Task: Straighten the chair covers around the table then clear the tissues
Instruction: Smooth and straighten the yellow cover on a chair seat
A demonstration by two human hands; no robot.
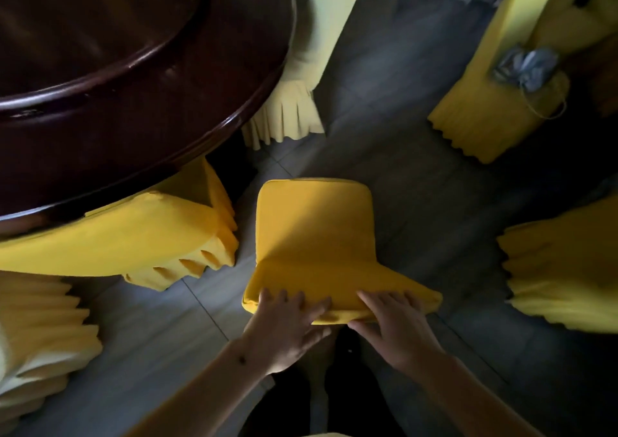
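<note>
The chair cover (317, 236) I am working on sits on the chair directly below me, out on the floor between the dark round table (100, 102) and the chairs off to my right. It is yellow stretch cloth drawn smooth over seat and backrest, with no creases I can make out. I judge it light, soft and a little springy, likely to slide over the frame beneath when pushed, so it wants taking by the top edge of the backrest, where a pull runs down the whole panel.

That is where both hands are. My left hand (287, 323) lies over the top edge with fingers spread and nearly straight, pressing the cloth, not pinching it. My right hand (398, 326) rests beside it, fingers laid flat on the front face and the thumb tucked under the edge; whether it nips the fabric I cannot tell.

No box or bin shows. The only candidate for the tissues is a pale crumpled bundle (525, 65) on the chair at upper right (495, 115), too blurred to name, with a thin cord looped beside it.
</note>
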